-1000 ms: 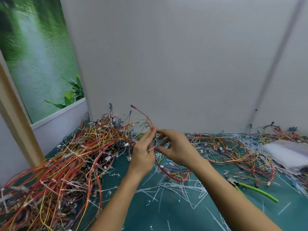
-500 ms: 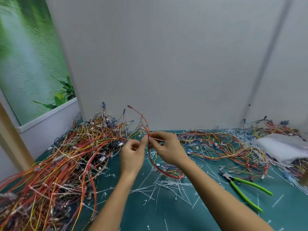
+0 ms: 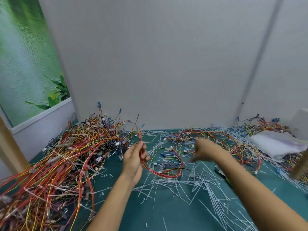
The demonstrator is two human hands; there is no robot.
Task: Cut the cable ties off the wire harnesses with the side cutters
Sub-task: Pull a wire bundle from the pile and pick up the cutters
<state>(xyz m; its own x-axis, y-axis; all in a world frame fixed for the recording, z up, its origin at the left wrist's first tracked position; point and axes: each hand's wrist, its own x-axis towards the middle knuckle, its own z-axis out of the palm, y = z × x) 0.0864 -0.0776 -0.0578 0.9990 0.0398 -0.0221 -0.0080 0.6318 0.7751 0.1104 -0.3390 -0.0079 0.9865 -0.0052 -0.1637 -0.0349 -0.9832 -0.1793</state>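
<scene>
My left hand [image 3: 135, 160] pinches the looped red-and-yellow wire harness [image 3: 166, 175] over the green mat [image 3: 166, 217]. My right hand [image 3: 204, 150] is blurred, so I cannot tell its grip. The green-handled side cutters [image 3: 228, 181] peek out beside that forearm.

You have one wide-angle view, worn on your head. It looks forward and down at the table [image 3: 181, 217], close over your left hand [image 3: 133, 158] and right hand [image 3: 203, 149], facing the grey wall [image 3: 166, 64].
</scene>
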